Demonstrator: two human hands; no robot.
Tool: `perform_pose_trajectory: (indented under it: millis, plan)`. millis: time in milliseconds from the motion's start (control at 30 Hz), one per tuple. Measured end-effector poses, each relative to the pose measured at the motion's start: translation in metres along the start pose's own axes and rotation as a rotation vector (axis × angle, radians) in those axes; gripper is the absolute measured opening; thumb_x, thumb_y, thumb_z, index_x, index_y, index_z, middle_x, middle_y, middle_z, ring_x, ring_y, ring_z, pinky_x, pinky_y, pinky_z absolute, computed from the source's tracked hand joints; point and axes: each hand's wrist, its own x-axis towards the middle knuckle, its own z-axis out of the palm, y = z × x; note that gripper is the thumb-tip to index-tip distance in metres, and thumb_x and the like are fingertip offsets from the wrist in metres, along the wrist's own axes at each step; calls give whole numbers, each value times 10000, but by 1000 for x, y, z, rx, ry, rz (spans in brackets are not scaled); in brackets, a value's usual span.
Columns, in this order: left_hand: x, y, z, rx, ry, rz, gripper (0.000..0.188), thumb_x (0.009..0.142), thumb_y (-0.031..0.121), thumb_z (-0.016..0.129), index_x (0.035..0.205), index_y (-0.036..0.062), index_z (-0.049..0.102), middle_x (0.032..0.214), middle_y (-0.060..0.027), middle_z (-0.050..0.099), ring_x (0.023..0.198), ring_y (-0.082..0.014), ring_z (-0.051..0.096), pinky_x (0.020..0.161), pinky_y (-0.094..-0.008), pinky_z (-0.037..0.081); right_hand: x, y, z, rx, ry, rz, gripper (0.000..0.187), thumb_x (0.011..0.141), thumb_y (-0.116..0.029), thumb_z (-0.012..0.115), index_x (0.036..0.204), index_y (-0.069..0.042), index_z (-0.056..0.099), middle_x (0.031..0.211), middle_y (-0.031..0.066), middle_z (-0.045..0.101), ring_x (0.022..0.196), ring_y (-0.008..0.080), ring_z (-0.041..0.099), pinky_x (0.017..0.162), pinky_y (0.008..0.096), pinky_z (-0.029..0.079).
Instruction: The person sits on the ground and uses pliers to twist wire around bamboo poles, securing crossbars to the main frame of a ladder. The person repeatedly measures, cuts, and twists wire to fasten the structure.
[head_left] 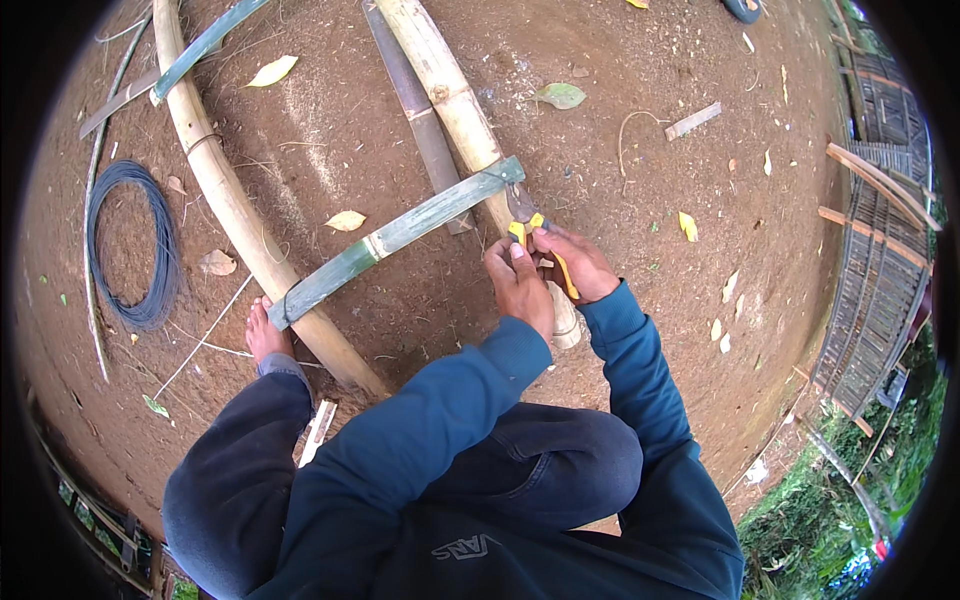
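My left hand (pixel 522 288) and my right hand (pixel 584 264) are close together, both closed round the yellow handles of a pair of pliers (pixel 521 203). Its dark, worn jaws are at the end of a green split-bamboo slat (pixel 415 229), where this crosses the right bamboo pole (pixel 440 85). Whether the jaws grip anything is too small to tell. The slat's other end lies over the left bamboo pole (pixel 222 183), with a dark wire tie round that joint. My hands and sleeves hide part of the right pole.
A coil of dark wire (pixel 160 255) lies on the dirt at left, near my bare foot (pixel 267 332). Farther up, a second green slat (pixel 205 45) crosses the left pole. A brown bamboo strip (pixel 425 135) runs beside the right pole. Slatted bamboo panels (pixel 872 290) are at far right.
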Motion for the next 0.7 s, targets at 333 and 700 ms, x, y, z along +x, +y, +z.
perform_pose_trajectory:
  millis: [333, 700]
  plan:
    - [1, 11, 0, 118, 120, -138, 251, 1017, 262, 368, 1150, 57, 426, 1019, -83, 556, 893, -154, 543, 819, -324, 438, -1, 19, 16, 144, 108, -114, 257, 909, -258, 566, 1040, -39, 595, 869, 14, 602, 762, 95, 566, 600, 216, 434]
    - [26, -23, -23, -337, 84, -220, 368, 893, 319, 461, 1159, 67, 443, 1132, -81, 505, 997, -234, 523, 884, -363, 412, -2, 11, 5, 56, -32, 51, 265, 843, -185, 537, 1020, 2, 600, 906, 97, 628, 791, 200, 608, 688, 330, 496]
